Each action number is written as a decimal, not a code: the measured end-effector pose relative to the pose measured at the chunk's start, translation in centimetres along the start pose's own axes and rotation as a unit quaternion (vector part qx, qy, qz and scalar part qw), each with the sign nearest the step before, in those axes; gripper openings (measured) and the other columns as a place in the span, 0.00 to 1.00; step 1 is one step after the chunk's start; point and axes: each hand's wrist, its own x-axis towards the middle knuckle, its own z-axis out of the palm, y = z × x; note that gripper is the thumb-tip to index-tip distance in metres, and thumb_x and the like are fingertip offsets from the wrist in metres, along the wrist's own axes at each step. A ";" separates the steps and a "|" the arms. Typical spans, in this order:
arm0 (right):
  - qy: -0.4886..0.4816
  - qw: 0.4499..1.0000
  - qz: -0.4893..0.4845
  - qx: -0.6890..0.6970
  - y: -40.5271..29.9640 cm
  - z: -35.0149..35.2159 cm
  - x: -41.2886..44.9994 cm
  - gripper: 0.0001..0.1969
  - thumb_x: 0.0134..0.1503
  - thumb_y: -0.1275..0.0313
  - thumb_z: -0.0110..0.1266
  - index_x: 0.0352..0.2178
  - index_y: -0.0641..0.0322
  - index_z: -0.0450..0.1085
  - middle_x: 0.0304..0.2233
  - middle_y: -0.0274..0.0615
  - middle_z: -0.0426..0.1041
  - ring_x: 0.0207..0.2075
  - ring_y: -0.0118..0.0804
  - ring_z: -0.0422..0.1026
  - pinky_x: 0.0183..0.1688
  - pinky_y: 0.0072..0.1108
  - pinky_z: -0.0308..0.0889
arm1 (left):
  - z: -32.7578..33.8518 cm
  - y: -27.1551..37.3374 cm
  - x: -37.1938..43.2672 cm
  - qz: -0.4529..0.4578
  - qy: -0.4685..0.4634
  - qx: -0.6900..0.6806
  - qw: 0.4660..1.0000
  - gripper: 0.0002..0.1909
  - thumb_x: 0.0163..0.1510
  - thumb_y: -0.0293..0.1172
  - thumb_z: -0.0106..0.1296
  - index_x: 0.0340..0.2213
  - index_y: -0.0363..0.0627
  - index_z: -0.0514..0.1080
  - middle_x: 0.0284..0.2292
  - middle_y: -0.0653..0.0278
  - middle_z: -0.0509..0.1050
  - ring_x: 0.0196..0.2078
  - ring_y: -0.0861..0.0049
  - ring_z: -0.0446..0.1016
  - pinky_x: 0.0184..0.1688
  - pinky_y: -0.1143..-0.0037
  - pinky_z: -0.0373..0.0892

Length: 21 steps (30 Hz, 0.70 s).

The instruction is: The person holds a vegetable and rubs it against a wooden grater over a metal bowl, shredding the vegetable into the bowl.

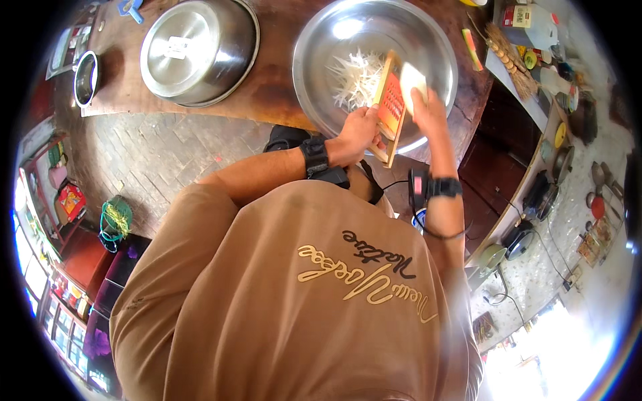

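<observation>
My left hand (pixel 359 131) grips the near end of a wooden-framed grater (pixel 392 105) with an orange-red toothed plate. The grater slants over a wide stainless steel basin (pixel 312 75). In my right hand (pixel 429 111) is a pale peeled vegetable, perhaps a white radish (pixel 413 82), held close beside the grater's toothed face. Whether the two touch is hard to tell, as the right hand is a little blurred. A heap of white shreds (pixel 357 80) lies in the basin, left of the grater.
An upside-down steel basin (pixel 185 55) and a small metal bowl (pixel 87 79) stand on the wooden table (pixel 278 45) to the left. At the right are a straw whisk broom (pixel 511 60), a plastic jug (pixel 531 27) and several pans (pixel 539 195) along the wall. A green basket (pixel 116 218) sits on the floor.
</observation>
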 end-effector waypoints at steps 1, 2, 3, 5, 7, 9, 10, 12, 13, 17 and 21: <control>-0.039 0.999 0.014 0.003 -0.6 -0.7 -2.3 0.31 0.52 0.50 0.38 0.45 0.68 0.60 0.37 0.63 0.68 0.41 0.58 0.67 0.44 0.35 0.61 | -0.2 0.4 -0.1 0.001 -0.002 0.008 1.000 0.16 0.58 0.41 0.34 0.29 0.39 0.59 0.16 0.68 0.58 0.15 0.81 0.59 0.24 0.72 0.67; -0.042 0.999 0.010 -0.013 -1.3 -1.4 -5.5 0.29 0.52 0.51 0.39 0.45 0.67 0.60 0.38 0.63 0.68 0.42 0.58 0.66 0.44 0.34 0.60 | -0.3 0.4 -0.2 0.002 -0.005 0.004 1.000 0.16 0.58 0.41 0.34 0.29 0.39 0.59 0.16 0.68 0.58 0.15 0.81 0.59 0.24 0.72 0.67; -0.050 0.998 -0.001 -0.032 -1.7 -1.9 -8.7 0.28 0.53 0.52 0.39 0.46 0.67 0.60 0.39 0.62 0.67 0.43 0.57 0.66 0.45 0.34 0.60 | -0.6 0.1 0.0 -0.005 -0.003 -0.032 0.999 0.15 0.58 0.41 0.34 0.28 0.39 0.59 0.16 0.68 0.58 0.16 0.81 0.59 0.24 0.72 0.67; -0.067 0.992 -0.069 0.087 -0.7 -2.4 -13.7 0.25 0.54 0.59 0.42 0.47 0.68 0.59 0.41 0.61 0.67 0.46 0.52 0.66 0.48 0.29 0.59 | -0.8 -0.5 0.5 -0.012 -0.009 -0.072 0.997 0.15 0.58 0.41 0.35 0.28 0.39 0.59 0.16 0.68 0.58 0.16 0.81 0.59 0.24 0.72 0.67; -0.080 0.992 -0.036 0.094 -1.2 -2.3 -15.2 0.26 0.54 0.58 0.43 0.48 0.69 0.58 0.41 0.61 0.67 0.46 0.53 0.66 0.48 0.29 0.59 | -1.0 -1.0 0.9 0.009 -0.022 -0.060 0.998 0.15 0.58 0.41 0.35 0.27 0.40 0.59 0.15 0.68 0.57 0.15 0.81 0.58 0.23 0.72 0.66; -0.042 0.997 -0.042 0.042 -2.0 -1.5 -13.3 0.26 0.53 0.57 0.42 0.46 0.70 0.59 0.40 0.62 0.67 0.45 0.56 0.66 0.47 0.31 0.60 | -0.4 -0.8 0.5 -0.003 0.001 -0.054 0.999 0.15 0.58 0.40 0.35 0.27 0.40 0.59 0.15 0.68 0.57 0.15 0.81 0.58 0.23 0.72 0.66; -0.029 0.999 -0.029 0.015 -2.6 -0.7 -10.5 0.27 0.53 0.56 0.42 0.45 0.70 0.60 0.39 0.63 0.67 0.44 0.58 0.66 0.46 0.33 0.60 | -0.4 -0.8 0.3 -0.011 0.027 -0.047 0.998 0.15 0.58 0.40 0.35 0.28 0.40 0.59 0.15 0.68 0.57 0.15 0.81 0.58 0.23 0.73 0.65; 0.029 0.996 -0.064 -0.049 -1.5 0.4 -5.0 0.28 0.53 0.53 0.40 0.42 0.71 0.61 0.38 0.64 0.67 0.43 0.60 0.65 0.45 0.36 0.60 | -0.7 -0.6 -0.1 -0.001 0.018 -0.027 0.999 0.14 0.58 0.40 0.34 0.28 0.40 0.59 0.15 0.68 0.57 0.15 0.81 0.57 0.22 0.73 0.65; 0.016 0.998 -0.042 -0.055 -1.4 0.6 -2.3 0.28 0.53 0.52 0.39 0.42 0.71 0.61 0.38 0.64 0.67 0.43 0.60 0.65 0.46 0.36 0.60 | -0.5 -0.4 -0.3 -0.004 0.011 -0.024 1.000 0.14 0.58 0.40 0.34 0.29 0.40 0.59 0.15 0.68 0.57 0.15 0.81 0.57 0.22 0.73 0.65; 0.008 0.998 0.023 -0.062 -1.5 0.3 1.0 0.30 0.52 0.51 0.38 0.43 0.71 0.61 0.38 0.64 0.67 0.43 0.59 0.66 0.46 0.37 0.60 | -0.3 0.2 -0.5 -0.013 -0.010 -0.025 1.000 0.15 0.58 0.40 0.32 0.29 0.38 0.59 0.15 0.68 0.56 0.16 0.80 0.58 0.24 0.73 0.65; -0.065 0.997 -0.036 -0.004 -1.5 -1.2 -7.2 0.27 0.53 0.53 0.40 0.45 0.67 0.61 0.38 0.62 0.68 0.43 0.58 0.66 0.45 0.34 0.60 | -1.8 0.0 0.1 0.001 -0.024 -0.022 0.999 0.16 0.58 0.40 0.33 0.27 0.37 0.61 0.16 0.68 0.57 0.16 0.80 0.58 0.24 0.73 0.65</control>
